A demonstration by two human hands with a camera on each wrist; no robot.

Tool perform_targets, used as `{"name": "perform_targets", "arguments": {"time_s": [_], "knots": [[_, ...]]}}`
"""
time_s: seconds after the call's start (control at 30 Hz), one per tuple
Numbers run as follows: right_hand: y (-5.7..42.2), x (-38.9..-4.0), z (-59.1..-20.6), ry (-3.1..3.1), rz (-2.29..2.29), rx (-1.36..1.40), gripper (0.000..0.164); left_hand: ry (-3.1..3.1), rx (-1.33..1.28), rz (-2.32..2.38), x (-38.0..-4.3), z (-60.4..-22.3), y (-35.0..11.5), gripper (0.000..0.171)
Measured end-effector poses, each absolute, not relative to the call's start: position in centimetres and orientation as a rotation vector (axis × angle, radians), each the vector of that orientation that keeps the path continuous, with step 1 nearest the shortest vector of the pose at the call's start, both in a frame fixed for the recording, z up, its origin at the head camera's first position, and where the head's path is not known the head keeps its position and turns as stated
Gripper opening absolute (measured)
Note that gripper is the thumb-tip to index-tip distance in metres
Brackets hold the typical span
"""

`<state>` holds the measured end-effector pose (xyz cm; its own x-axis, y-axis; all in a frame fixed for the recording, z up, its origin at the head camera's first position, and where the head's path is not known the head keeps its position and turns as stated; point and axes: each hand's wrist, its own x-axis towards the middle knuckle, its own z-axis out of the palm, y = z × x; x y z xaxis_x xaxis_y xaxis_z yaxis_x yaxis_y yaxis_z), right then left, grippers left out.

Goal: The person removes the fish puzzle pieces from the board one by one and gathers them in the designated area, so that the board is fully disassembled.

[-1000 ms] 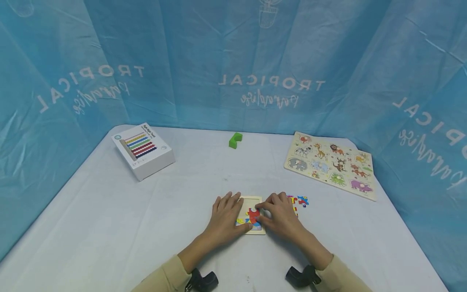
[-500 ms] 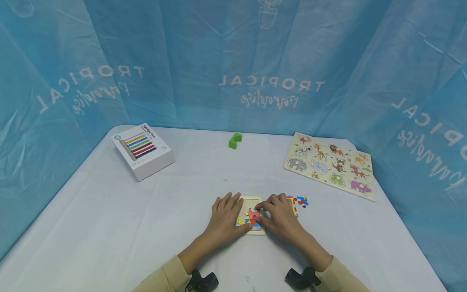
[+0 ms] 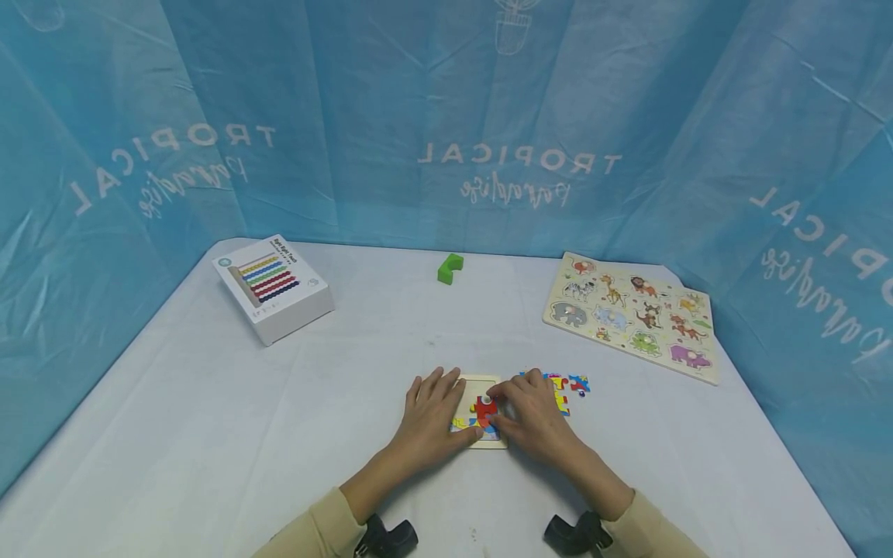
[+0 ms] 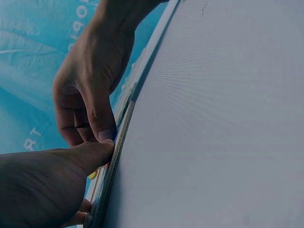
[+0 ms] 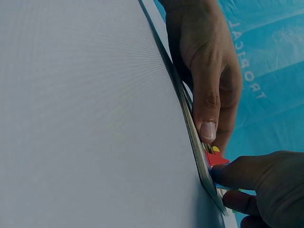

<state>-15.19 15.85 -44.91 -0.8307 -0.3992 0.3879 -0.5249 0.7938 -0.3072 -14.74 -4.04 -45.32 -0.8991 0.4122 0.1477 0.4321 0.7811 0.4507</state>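
A small wooden puzzle board [image 3: 478, 384] lies in front of me, with coloured pieces along its near end. My left hand [image 3: 431, 418] rests on its left side, fingers straight, thumb over the near part. Between the thumb and index finger of my right hand [image 3: 533, 415] is a red puzzle piece [image 3: 484, 408], pinched at the board's right side. In the right wrist view the red piece [image 5: 217, 158] looks slightly raised beside the thumb. Several loose puzzle pieces [image 3: 579, 384] lie just beyond the right hand, which partly hides them.
At the back left stands a white box [image 3: 296, 318] with a coloured-bead picture. A green block [image 3: 449, 268] is at the far middle of the white-covered table [image 3: 209, 434]. An animal puzzle board [image 3: 593, 310] lies at the back right, before a blue curtain [image 3: 377, 93].
My right hand has shifted very slightly, showing more of the loose pieces behind it. The red piece has turned or tilted a little. My left hand stays in place.
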Motion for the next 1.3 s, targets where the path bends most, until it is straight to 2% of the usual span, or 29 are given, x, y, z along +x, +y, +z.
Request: {"name": "perform_targets", "arguments": {"time_s": [0.77, 1.3], "knots": [[16.0, -15.4, -45.2, -2.613, 0.571, 0.725, 0.032, -2.923, -0.7, -0.765, -14.7, -45.3, -4.0, 0.076], [21.2, -15.0, -44.2, -2.689, 0.643, 0.564, 0.031, -2.922, -0.692, -0.785, -14.6, -45.2, -4.0, 0.074]]}}
